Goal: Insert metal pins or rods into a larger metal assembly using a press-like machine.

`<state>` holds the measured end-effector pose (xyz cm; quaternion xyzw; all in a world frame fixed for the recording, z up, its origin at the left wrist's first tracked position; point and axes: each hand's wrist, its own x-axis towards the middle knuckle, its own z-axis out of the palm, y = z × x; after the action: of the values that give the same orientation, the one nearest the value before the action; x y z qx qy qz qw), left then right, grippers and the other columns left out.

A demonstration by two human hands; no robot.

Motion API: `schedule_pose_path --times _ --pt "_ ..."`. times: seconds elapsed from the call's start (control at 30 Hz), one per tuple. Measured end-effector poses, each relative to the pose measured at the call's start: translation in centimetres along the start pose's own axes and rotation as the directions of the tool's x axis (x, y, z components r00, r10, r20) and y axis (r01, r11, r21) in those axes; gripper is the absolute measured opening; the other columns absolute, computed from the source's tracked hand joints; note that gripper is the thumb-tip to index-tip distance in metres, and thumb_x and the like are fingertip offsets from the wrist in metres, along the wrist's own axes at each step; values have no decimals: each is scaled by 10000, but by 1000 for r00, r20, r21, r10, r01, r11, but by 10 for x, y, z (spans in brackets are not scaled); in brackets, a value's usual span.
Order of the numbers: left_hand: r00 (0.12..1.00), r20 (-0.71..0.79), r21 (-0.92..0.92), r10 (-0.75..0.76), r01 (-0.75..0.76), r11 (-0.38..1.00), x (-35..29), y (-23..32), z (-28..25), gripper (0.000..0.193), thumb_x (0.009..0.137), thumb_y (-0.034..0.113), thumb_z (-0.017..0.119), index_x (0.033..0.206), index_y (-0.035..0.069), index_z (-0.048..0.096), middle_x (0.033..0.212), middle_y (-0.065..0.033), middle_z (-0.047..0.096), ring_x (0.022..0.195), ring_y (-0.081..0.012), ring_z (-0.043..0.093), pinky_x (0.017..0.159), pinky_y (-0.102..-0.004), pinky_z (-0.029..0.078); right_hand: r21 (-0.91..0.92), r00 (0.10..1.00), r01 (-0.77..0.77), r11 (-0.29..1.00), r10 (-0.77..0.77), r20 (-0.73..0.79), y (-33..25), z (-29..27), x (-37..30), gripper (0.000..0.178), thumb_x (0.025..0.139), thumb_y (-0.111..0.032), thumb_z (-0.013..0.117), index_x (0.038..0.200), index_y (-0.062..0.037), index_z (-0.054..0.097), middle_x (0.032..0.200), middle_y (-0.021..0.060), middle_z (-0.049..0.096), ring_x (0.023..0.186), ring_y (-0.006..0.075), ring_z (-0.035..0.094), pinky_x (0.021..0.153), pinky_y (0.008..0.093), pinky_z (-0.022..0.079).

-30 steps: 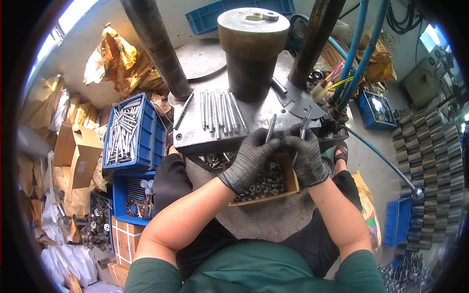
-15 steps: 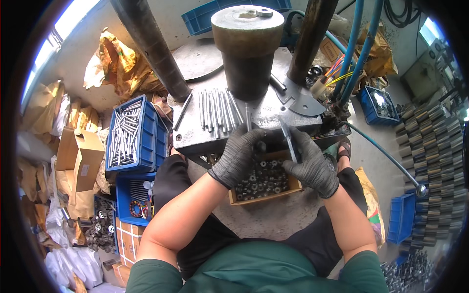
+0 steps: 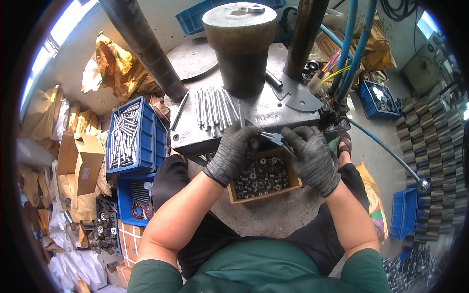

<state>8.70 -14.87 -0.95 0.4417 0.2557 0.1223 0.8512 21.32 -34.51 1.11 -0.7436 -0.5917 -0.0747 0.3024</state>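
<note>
My left hand (image 3: 231, 152), in a dark grey glove, is closed around a metal shaft (image 3: 241, 113) that sticks up above the fingers. In my gloved right hand (image 3: 315, 158) is a pair of slim pliers (image 3: 276, 138). Their jaws point left and reach the left hand's fingertips; I cannot tell what they touch there. Just past the left hand, a row of similar steel shafts (image 3: 211, 110) lies on the metal press table (image 3: 288, 117). Below both hands stands an open cardboard box (image 3: 266, 196) full of small dark round metal parts (image 3: 259, 180).
A thick steel ram (image 3: 240, 53) rises from the table between two posts. Left of my knee are blue crates (image 3: 159, 151) with shafts and wires. A blue hose (image 3: 386, 149) crosses at right, near stacked metal cylinders (image 3: 430, 171). A flat steel plate (image 3: 303, 101) lies at the table's right.
The pliers in my right hand have swung from pointing up to pointing left, against the left hand. The left hand keeps hold of the shaft. The view has shifted slightly.
</note>
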Motion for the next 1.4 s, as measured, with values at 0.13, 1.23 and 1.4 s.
schedule_pose_path --times 0.13,1.23,1.4 --pt "1000 -5 2 9 -9 1000 -1 -2 -1 107 951 109 637 1007 75 553 647 -30 539 481 -127 475 445 -246 377 -21 1000 12 1000 -12 -5 1 1 -1 688 674 106 654 1333 -91 636 1108 173 653 1027 399 615 896 488 513" --pt "875 365 486 319 -471 736 -15 4 -12 259 980 68 687 1235 26 690 1135 -62 713 1028 -134 669 911 -289 567 391 823 -529 754 342 454 20 -47 -6 405 914 -97 730 1295 26 671 1160 169 748 1043 210 713 939 306 550" --pt "909 355 558 216 -392 731 -16 6 -15 259 1000 63 639 1252 30 688 1151 -69 710 1070 -146 657 926 -306 561 382 853 -468 797 295 430 17 -43 -7 385 924 -105 712 1287 18 676 1078 161 761 975 213 730 879 312 568"
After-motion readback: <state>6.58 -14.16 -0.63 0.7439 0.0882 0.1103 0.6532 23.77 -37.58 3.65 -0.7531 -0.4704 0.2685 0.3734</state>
